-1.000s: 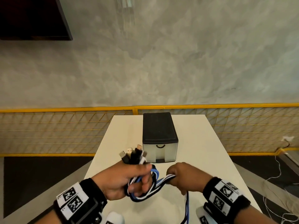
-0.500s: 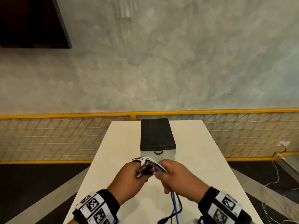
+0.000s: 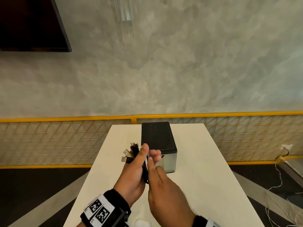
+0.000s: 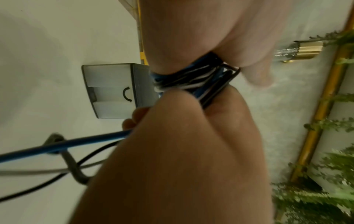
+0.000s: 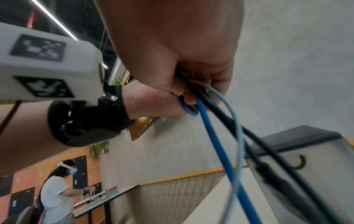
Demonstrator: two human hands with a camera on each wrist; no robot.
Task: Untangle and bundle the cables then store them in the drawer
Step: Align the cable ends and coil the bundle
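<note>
My left hand (image 3: 139, 161) grips a coil of blue, black and white cables (image 3: 145, 167); their USB plugs (image 3: 128, 154) fan out above it to the left. In the left wrist view the wound cables (image 4: 191, 78) sit between thumb and fingers. My right hand (image 3: 155, 157) is pressed against the coil's right side. It pinches the loose strands (image 5: 216, 145), which hang down blue, black and pale. The small drawer box (image 3: 158, 140) stands just behind the hands, black on top. Its translucent drawer front (image 4: 113, 91) is closed.
The hands work above a white table (image 3: 205, 169); loose cable tails (image 4: 57, 145) trail over it. A yellow mesh fence (image 3: 49, 140) runs behind the table. More cables lie on the floor at the right (image 3: 278, 177). Another person (image 5: 57, 194) works at a far table.
My right hand has carried the loose strands from the right up against the coil. My left hand has turned, so the plugs stick up again, and both hands are closer to the drawer box.
</note>
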